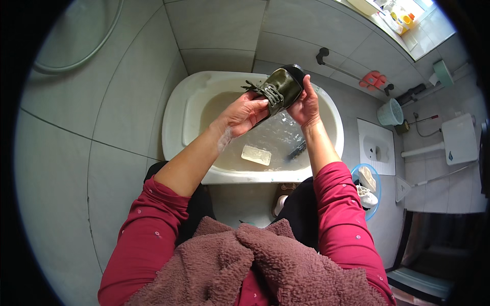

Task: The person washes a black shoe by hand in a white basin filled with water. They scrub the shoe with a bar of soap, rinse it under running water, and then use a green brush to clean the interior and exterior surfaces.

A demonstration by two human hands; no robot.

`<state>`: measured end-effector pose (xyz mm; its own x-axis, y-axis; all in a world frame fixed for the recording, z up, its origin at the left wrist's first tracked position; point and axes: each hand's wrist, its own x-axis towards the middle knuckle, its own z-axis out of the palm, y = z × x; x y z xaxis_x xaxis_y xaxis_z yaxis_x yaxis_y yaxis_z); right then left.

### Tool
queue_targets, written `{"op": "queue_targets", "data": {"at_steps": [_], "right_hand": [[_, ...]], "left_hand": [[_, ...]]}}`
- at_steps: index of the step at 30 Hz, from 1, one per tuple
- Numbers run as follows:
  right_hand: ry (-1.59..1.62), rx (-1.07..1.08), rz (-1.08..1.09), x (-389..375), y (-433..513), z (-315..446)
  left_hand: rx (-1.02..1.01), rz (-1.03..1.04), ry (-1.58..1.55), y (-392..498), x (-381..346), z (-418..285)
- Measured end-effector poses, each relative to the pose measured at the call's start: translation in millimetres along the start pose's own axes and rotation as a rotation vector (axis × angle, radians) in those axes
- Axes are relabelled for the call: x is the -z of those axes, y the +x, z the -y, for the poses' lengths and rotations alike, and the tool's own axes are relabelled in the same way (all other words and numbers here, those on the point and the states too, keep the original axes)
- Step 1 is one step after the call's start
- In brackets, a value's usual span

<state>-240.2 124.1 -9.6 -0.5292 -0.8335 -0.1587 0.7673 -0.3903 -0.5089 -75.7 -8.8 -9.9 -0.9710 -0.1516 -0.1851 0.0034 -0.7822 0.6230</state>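
Observation:
A wet, dark green lace-up shoe (pixel 281 86) is held tilted above a white plastic tub (pixel 174 126). My left hand (pixel 245 113) grips its ankle end, with the thumb beside the laces. Around the black toe end, my right hand (pixel 306 105) supports the shoe from the side. Cloudy water (pixel 229 153) fills the lower part of the tub. A pale rectangular block (pixel 256 155), perhaps soap, lies in the water near the tub's front rim. Right of it, a dark brush-like object (pixel 298 150) is partly under the surface. Suds cling to my left wrist.
At right, a blue-rimmed basin (pixel 378 191) holds white shoes (pixel 366 197). Beyond it are a squat toilet (pixel 377 147), a light blue bucket (pixel 390 112) and a squeegee (pixel 404 188). Tiled wall (pixel 126 114) stands close on the left. Pink slippers (pixel 372 80) hang on a wall rail (pixel 350 72).

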Motion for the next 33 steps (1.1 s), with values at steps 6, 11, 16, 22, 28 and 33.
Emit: {"op": "queue_targets", "data": {"at_steps": [6, 11, 16, 22, 28, 33], "right_hand": [[-0.461, 0.321, 0.06, -19.7, -12.5, 9.0], [-0.578, 0.434, 0.038, -16.2, -18.4, 11.5], [-0.201, 0.085, -0.195, -2.5, -14.5, 17.7], [-0.215, 0.028, -0.19, 9.7, -9.2, 14.5], [-0.05, -0.087, -0.132, 5.3, -9.5, 6.7], [-0.082, -0.123, -0.023, 0.5, -6.0, 3.4]], "left_hand": [[0.091, -0.041, 0.159, 5.5, 2.4, 0.8], [0.042, -0.086, 0.349, 0.4, -8.9, -1.8], [-0.012, 0.018, 0.488, -21.3, -37.2, -39.8], [-0.207, -0.249, 0.496, -21.2, 1.5, -65.3], [0.332, -0.001, 0.003, -17.0, 24.1, -13.0], [0.378, 0.397, -0.276, -31.7, 1.5, 8.2]]}}
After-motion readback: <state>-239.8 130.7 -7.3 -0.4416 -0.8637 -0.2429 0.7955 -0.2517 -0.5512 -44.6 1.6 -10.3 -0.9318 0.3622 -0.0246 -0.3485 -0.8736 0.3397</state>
